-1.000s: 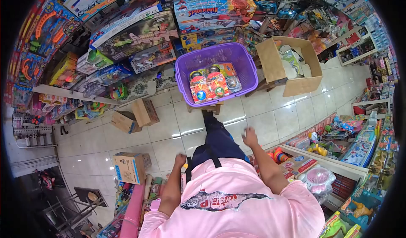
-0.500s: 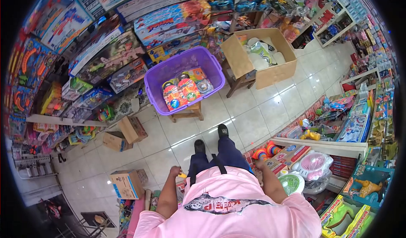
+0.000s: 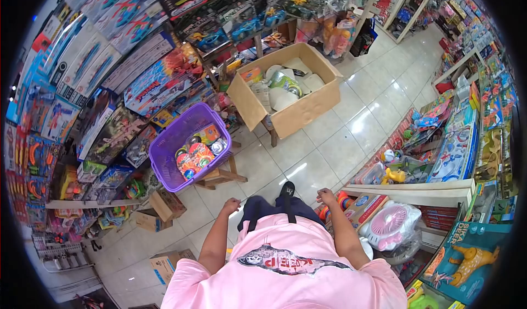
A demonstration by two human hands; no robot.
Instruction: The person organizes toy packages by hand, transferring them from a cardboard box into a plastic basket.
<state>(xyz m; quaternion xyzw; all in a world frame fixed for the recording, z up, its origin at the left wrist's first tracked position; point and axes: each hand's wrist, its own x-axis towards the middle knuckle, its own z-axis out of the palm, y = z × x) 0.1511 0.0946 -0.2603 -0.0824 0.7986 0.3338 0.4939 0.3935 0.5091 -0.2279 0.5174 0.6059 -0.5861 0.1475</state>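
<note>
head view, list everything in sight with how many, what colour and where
basket: one, purple, on a stool
packaged toys: several, mostly red and orange, in the basket
large open carton: one, brown, beyond and right of the basket, mixed items inside
small cartons: at least three, brown, floor at left
fan: one, pink and white, wrapped, right
striped toy: one or more, multicoloured, by the right hand
deer figure: one, yellow-orange, lower right
shelf stock: too many to count, mixed colours, both sides
floor: pale tiles
shoe: one visible, black
hands: two, left and right, above the lap
</note>
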